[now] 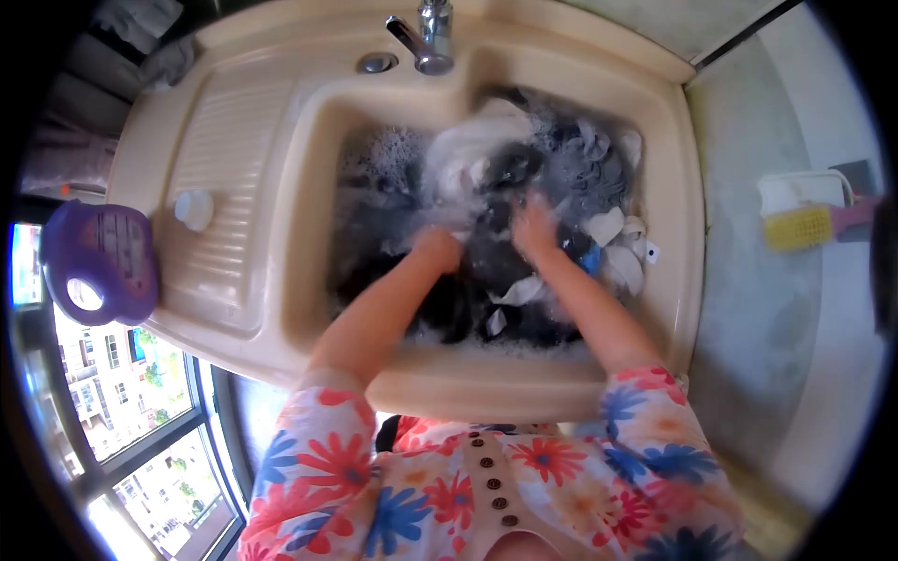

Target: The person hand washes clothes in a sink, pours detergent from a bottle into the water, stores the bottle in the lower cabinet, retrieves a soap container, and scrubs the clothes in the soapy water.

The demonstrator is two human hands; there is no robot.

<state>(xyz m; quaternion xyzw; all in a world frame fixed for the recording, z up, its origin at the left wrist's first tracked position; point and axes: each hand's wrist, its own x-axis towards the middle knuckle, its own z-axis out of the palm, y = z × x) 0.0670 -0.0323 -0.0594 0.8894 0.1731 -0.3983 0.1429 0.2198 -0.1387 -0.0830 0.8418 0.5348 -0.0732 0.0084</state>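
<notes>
Both my hands are down in the soapy water of the beige sink (pixel 307 224), among wet clothes. My left hand (pixel 438 250) is closed on a dark garment (pixel 491 251) near the middle of the basin. A short way to its right, my right hand (pixel 533 229) is also closed on the dark cloth, its fingertips blurred and partly hidden. Beyond the hands lies a bunched white cloth (pixel 468 150). Grey ruffled cloth (pixel 594 168) floats at the back right. Small white pieces of cloth (pixel 622 262) gather along the right side.
A chrome faucet (pixel 433 51) stands at the back rim. On the left, a ribbed drainboard (pixel 220 178) carries a white cap (pixel 194 209), with a purple detergent bottle (pixel 101 264) at its edge. A yellow-bristled brush (pixel 798 228) hangs on the right wall. Windows are at lower left.
</notes>
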